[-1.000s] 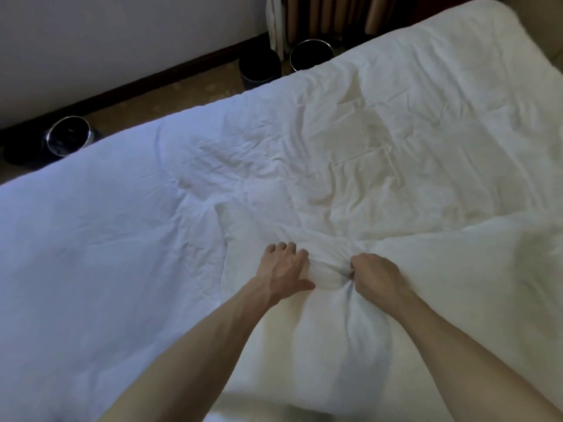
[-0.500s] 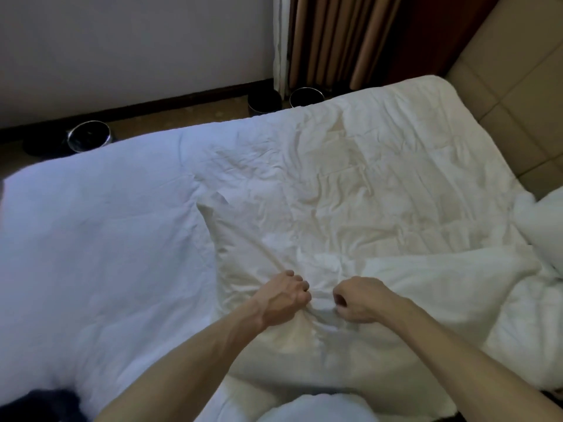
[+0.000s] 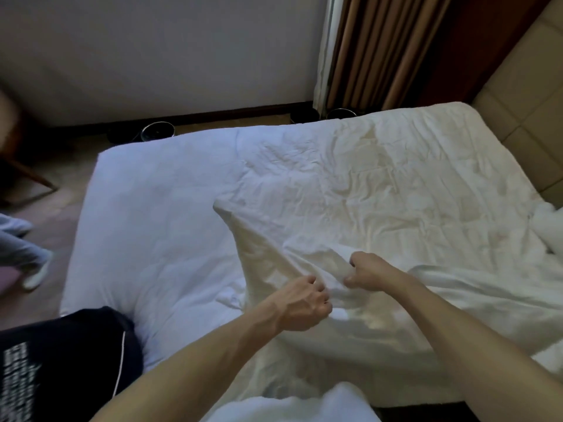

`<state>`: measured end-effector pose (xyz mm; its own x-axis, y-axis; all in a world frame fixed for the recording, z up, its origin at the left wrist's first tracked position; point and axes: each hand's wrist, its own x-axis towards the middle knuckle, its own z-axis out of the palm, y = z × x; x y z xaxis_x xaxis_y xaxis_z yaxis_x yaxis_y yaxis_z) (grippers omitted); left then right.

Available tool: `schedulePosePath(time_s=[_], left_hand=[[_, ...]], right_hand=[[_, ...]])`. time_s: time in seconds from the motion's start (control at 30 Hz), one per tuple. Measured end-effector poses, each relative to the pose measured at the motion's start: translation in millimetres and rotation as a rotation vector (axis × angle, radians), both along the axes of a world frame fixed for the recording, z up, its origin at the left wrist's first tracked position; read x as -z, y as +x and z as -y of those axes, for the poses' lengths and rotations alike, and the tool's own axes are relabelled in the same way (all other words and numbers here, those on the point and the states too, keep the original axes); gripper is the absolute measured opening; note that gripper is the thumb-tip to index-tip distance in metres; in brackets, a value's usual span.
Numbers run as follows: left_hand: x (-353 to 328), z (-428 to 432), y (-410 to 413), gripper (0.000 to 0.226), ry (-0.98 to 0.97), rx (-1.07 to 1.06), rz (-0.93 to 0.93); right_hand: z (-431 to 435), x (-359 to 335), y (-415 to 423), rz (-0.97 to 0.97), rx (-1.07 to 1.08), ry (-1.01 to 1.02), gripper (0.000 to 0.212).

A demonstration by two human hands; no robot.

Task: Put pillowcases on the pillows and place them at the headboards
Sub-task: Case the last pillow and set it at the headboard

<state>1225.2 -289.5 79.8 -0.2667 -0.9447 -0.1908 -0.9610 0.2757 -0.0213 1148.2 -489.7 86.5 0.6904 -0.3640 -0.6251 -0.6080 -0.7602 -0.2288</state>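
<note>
A white pillowcase (image 3: 274,239) lies across the white bed (image 3: 152,223), with its far corner raised off the cover. My left hand (image 3: 301,306) grips a bunch of its cloth with curled fingers. Close to the right, my right hand (image 3: 365,274) is a fist that grips the same cloth. Between the two hands the fabric is gathered into folds. A white pillow (image 3: 545,220) shows at the right edge by the padded headboard (image 3: 518,95). More white bedding (image 3: 289,403) bulges at the bottom middle, close to me.
A tan floor runs past the far side of the bed, with dark round bins (image 3: 157,130) along the wall. Brown curtains (image 3: 380,50) hang at the back right. Another person's legs and shoe (image 3: 27,257) stand at the left. A dark garment (image 3: 61,360) fills the bottom left.
Both hands have pulled the gathered cloth toward me and lifted it. The left hand went from resting on the cloth to gripping it. The view has tilted up, showing the curtains and headboard.
</note>
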Motion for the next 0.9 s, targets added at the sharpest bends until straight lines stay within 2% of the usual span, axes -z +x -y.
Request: schedulePosePath(time_s=[0.07,0.1,0.2,0.23,0.27,0.3,0.37,0.47,0.6,0.7,0.8,0.9], left_hand=[[-10.9,-5.9,-2.0,0.006,-0.172,-0.033,-0.026],[-17.4,-4.9,0.2,0.013,-0.25,-0.087,-0.03],[-32.8,5.4,20.1,0.066,-0.346,-0.294,0.087],[-37.3,7.9,29.4,0.08,-0.318,-0.344,0.147],[-42.2,7.8,37.0,0.083,-0.264,-0.366,0.197],[-46.7,4.5,43.9,0.073,-0.216,-0.37,0.245],[-60.1,-8.8,52.8,0.033,-0.115,-0.374,0.357],[-63.0,-43.7,64.5,0.019,0.005,-0.368,0.461],[-58.5,-97.8,82.1,0.019,-0.078,-0.502,0.506],[-51.9,-126.4,88.7,0.014,-0.102,-0.739,0.448],[-41.4,-144.8,91.7,0.042,-0.019,-0.952,0.364],[-35.3,-151.3,87.8,0.054,-0.072,-1.007,0.249]], right_hand=[[-12.7,-8.4,-16.2,0.092,-0.028,-0.045,0.011],[-18.6,-12.7,-24.1,0.152,-0.07,-0.104,0.009],[-37.8,-25.6,-42.6,0.285,-0.2,-0.248,0.019],[-42.8,-28.8,-47.1,0.29,-0.223,-0.262,0.017],[-47.2,-30.7,-52.2,0.286,-0.24,-0.268,0.014],[-50.8,-32.4,-56.6,0.281,-0.25,-0.271,0.012],[-55.9,-33.3,-64.8,0.266,-0.259,-0.27,0.012],[-64.1,-32.8,-73.2,0.262,-0.272,-0.271,0.016],[-72.6,-33.3,-70.5,0.277,-0.246,-0.253,0.016],[-76.1,-30.7,-66.1,0.272,-0.3,-0.251,0.017],[-77.2,-28.4,-63.5,0.248,-0.348,-0.264,0.015],[-75.7,-27.9,-63.6,0.245,-0.37,-0.276,0.014]])
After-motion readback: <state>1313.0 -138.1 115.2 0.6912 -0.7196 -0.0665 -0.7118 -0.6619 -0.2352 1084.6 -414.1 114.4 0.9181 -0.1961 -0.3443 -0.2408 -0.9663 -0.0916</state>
